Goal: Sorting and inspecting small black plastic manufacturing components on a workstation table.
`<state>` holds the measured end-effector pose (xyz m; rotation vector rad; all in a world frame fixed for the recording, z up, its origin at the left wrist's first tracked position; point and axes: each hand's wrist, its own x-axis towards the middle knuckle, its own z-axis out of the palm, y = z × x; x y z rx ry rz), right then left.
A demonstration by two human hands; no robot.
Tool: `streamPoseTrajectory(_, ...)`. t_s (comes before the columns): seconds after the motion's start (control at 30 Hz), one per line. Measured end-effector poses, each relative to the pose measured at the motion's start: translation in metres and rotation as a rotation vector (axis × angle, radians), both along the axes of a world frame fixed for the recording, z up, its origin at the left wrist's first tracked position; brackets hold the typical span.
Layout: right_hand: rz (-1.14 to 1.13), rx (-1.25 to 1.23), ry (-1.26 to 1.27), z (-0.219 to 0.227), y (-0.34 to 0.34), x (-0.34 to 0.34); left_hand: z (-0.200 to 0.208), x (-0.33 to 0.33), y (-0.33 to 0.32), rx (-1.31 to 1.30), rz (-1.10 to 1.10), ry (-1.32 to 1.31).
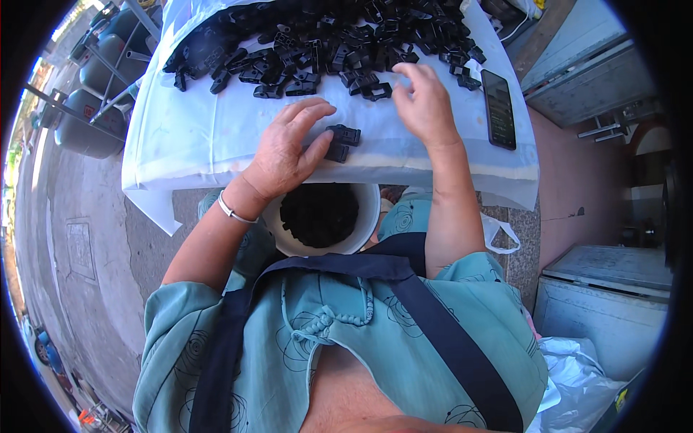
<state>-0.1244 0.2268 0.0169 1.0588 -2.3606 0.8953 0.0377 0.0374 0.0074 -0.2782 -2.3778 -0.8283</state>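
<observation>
My left hand point(289, 148) is at the near edge of the white-covered table, its fingers spread. The thumb rests against or just beside a small black plastic part point(345, 135); a second black part point(336, 152) lies right below it. Farther up, my right hand point(426, 105) reaches to the near edge of a pile of black plastic parts point(317, 58). Its thumb and index finger are bent but apart, close to a loose black part point(377, 92). No part shows between them.
A dark phone point(499, 110) lies at the table's right side. Below the near table edge stands a white bucket point(369, 209) with black parts inside. Grey tanks point(90, 119) stand on the left, a metal cabinet point(603, 292) on the right. A white plastic bag point(577, 375) sits at lower right.
</observation>
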Motion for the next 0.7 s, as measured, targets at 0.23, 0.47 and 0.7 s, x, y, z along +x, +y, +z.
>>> streamPoseTrajectory(0.23, 0.068, 0.204, 0.093, -0.014, -0.004, 0.011, 0.000, -0.036, -0.026, -0.184, 0.344, -0.163)
streamPoseTrajectory(0.47, 0.364, -0.027, -0.348, 0.008, -0.005, 0.038, -0.002, -0.024, -0.019, 0.043, 0.037, -0.261)
streamPoseTrajectory(0.7, -0.083, 0.448, -0.228, 0.006, -0.010, 0.029, -0.005, -0.025, -0.026, 0.034, 0.098, -0.160)
